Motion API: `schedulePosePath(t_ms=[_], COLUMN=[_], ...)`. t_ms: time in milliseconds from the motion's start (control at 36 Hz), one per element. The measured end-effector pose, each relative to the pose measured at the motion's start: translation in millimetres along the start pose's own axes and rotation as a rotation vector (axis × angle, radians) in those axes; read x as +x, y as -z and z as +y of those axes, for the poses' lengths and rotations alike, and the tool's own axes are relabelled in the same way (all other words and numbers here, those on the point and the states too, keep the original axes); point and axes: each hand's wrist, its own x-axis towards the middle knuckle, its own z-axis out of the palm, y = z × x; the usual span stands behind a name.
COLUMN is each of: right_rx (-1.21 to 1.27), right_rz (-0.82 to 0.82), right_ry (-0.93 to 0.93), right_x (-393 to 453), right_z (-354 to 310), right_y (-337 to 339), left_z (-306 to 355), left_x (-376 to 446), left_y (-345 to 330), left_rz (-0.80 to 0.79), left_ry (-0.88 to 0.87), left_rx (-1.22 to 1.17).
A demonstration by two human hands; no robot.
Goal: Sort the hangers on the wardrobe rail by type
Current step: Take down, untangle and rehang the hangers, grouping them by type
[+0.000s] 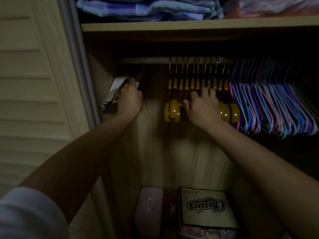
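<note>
At the far left stands a pale louvred door point(31, 94), and just inside the wardrobe the left hand point(129, 99) reaches up to the left end of the rail point(151, 60), its fingers curled round a small bunch of grey-white hangers point(112, 94) that hang against the wardrobe's side wall; a few darker hangers sit in the same bunch, too dim to tell apart. To the right of that bunch a bare stretch of rail follows, then a tight row of yellow hangers point(174, 109) with brass-coloured hooks over the rail. The right hand point(203, 107) lies on the middle of this yellow row, fingers spread and fairly straight, pressing on the hangers' shoulders and gripping none of them. Just beside the yellow row, further right, hangs a dense pack of thin blue and purple hangers point(269, 107) with some pink among them, running to the right edge of view. Above the rail a shelf point(189, 25) carries folded blue checked cloth point(146, 7). Low down on the wardrobe floor lie a pale lilac box point(148, 207) and, to its right, a cream bag printed "Classics" point(205, 207)
</note>
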Motion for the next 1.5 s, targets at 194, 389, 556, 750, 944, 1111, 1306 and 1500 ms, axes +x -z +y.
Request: schedulePosePath(t_ms=[194,389,556,750,944,1111,1306,1500], right_rx=[0.011,0.003,-0.015,-0.033,0.169,0.507,1.126,1.496], right_rz=[0.001,-0.005,0.014,0.044,0.062,-0.373,-1.1,-1.367], right_ry=[0.006,0.013,0.019,0.061,0.148,-0.032,-0.249,-0.094], right_x=[-3.3,-5.5,-3.3,-21.2,-72.8,-130.7,-185.6,-204.6], right_z=[4.2,8.7,12.0,9.9,-8.4,-10.3,-15.9,-8.1], right_y=[4.5,11.5,21.3,24.0,-4.4,-60.3,-79.6,-72.8], left_z=[2.7,14.4,36.0,22.3,-7.5,-47.9,-60.4,-51.3], left_x=[0.8,13.1,58.7,64.2,-35.5,-123.5,-172.6,-182.5], left_y=[0.4,3.4,5.2,-5.7,-3.2,56.7,145.4,179.6], left_rz=[-0.026,0.025,-0.064,-0.347,-0.48,-0.47,-0.256,-0.019], left_ry=[-0.003,0.025,0.169,0.267,0.363,0.325,0.494,0.478], left_rx=[0.005,0.001,0.057,0.18,0.009,-0.234,-0.719,-1.045])
